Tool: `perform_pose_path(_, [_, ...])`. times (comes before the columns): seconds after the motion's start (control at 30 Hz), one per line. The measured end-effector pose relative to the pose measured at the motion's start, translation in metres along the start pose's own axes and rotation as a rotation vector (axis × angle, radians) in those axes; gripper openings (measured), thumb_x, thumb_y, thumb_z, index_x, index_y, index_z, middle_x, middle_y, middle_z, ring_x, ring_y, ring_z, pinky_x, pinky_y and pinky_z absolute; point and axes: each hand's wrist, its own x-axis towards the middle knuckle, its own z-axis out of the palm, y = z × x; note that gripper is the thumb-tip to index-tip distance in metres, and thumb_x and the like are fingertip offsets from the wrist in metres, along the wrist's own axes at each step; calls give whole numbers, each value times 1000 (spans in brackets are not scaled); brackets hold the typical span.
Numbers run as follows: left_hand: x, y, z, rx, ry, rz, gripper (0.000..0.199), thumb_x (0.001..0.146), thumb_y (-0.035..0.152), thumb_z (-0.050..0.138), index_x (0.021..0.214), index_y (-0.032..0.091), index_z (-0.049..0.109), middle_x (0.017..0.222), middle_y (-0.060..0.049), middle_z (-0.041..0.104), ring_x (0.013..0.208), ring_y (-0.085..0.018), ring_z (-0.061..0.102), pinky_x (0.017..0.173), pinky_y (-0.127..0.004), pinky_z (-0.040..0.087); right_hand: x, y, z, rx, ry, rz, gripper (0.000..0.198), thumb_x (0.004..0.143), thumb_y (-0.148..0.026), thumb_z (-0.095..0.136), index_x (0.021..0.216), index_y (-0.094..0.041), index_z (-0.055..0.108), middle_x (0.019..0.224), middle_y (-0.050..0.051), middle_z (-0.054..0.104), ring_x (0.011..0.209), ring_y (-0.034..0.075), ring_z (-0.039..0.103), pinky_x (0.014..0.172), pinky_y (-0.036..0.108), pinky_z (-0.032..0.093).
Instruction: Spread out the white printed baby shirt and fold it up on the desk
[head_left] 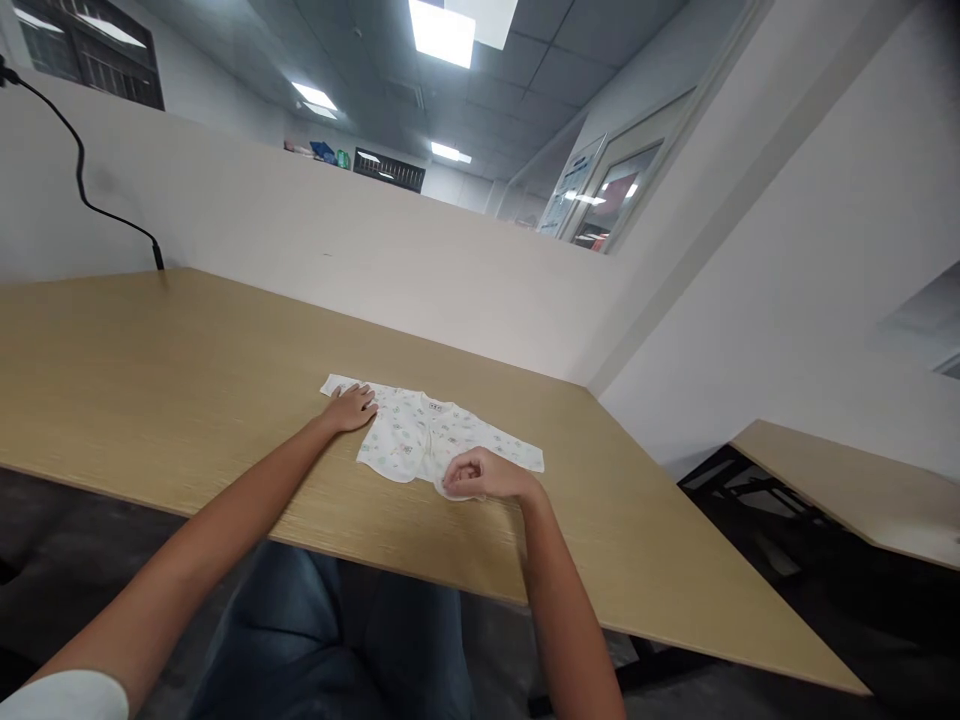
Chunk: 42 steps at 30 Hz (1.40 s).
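A small white baby shirt [401,430] with a scattered pastel print lies spread on the wooden table, its neckline facing away from me and both sleeves stretched out sideways. My left hand [351,408] rests open and flat on the sleeve at the left, fingers spread toward the armpit. At the lower right of the shirt, my right hand [487,474] is closed, its fingers curled into a pinch at the hem. That hand covers part of the hem, and its fingertips are only partly visible.
The light wooden table [225,350] runs up to a white partition [420,270] at the back. On the left, a black bendable stalk [81,165] rises from the table's far edge. Another table [847,480] stands off to the right, and my legs are under the near edge.
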Motion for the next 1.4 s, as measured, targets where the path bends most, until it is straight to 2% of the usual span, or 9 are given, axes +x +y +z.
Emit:
perform_pose_path(0.07, [0, 0, 0, -3, 5, 4, 53, 101, 48, 32, 143, 24, 54, 164, -10, 36, 154, -31, 27, 122, -64, 17, 1, 5, -1, 30, 38, 11, 32, 82, -44, 71, 95, -17, 77, 77, 3, 69, 65, 13, 55, 58, 24, 40])
perform_pose_path(0.27, [-4, 4, -1, 4, 17, 19, 51, 101, 46, 32, 140, 22, 57, 163, -11, 39, 153, -33, 28, 121, -67, 18, 29, 30, 9, -249, 655, -72, 33, 91, -38, 56, 112, -17, 73, 113, 10, 74, 100, 23, 65, 90, 36, 50])
perform_pose_path(0.5, [-7, 16, -11, -30, 166, 110, 48, 99, 33, 36, 139, 18, 59, 156, -11, 49, 148, -26, 38, 126, -51, 23, 64, 59, 34, -569, 444, 119, 68, 98, -43, 42, 156, -6, 38, 164, 20, 32, 154, 32, 28, 125, 46, 23])
perform_pose_path(0.77, [-28, 81, -5, -138, 129, 421, 59, 102, 45, 35, 151, 16, 50, 162, -9, 41, 153, -23, 31, 127, -42, 23, 65, 62, 32, -579, 436, 169, 76, 99, -51, 42, 160, -8, 31, 169, 18, 19, 158, 34, 10, 126, 50, 12])
perform_pose_path(0.87, [-28, 86, -3, -127, 118, 393, 58, 103, 47, 32, 150, 17, 51, 161, -9, 42, 153, -23, 32, 128, -44, 19, 56, 40, 30, -447, 533, -29, 60, 94, -46, 52, 144, -13, 56, 151, 18, 53, 140, 32, 47, 115, 45, 36])
perform_pose_path(0.93, [-25, 77, -4, -140, 117, 329, 58, 104, 47, 30, 149, 19, 52, 160, -8, 44, 152, -24, 34, 127, -45, 21, 47, 25, 28, -252, 482, -85, 44, 95, -46, 52, 120, -16, 73, 111, 12, 75, 98, 23, 66, 88, 35, 51])
perform_pose_path(1.03, [-19, 59, -6, -160, 116, 222, 55, 105, 47, 28, 147, 23, 55, 158, -6, 48, 149, -24, 38, 124, -45, 27, 35, 8, 27, -23, 251, 2, 42, 93, -51, 55, 82, -15, 75, 61, 1, 62, 54, 12, 49, 54, 25, 40])
perform_pose_path(1.13, [-15, 46, -5, -150, 117, 137, 52, 105, 43, 25, 139, 26, 61, 154, -5, 53, 145, -24, 44, 121, -47, 31, 28, 3, 26, 114, 80, 57, 44, 89, -53, 63, 68, -15, 69, 51, -2, 53, 45, 8, 38, 46, 23, 29])
perform_pose_path(1.4, [-12, 46, 0, -139, 72, 58, 59, 105, 55, 20, 137, 26, 61, 155, -7, 51, 146, -28, 40, 121, -59, 24, 31, 10, 27, 298, -49, 149, 47, 85, -53, 67, 97, -9, 78, 54, -3, 55, 40, 5, 34, 40, 22, 19])
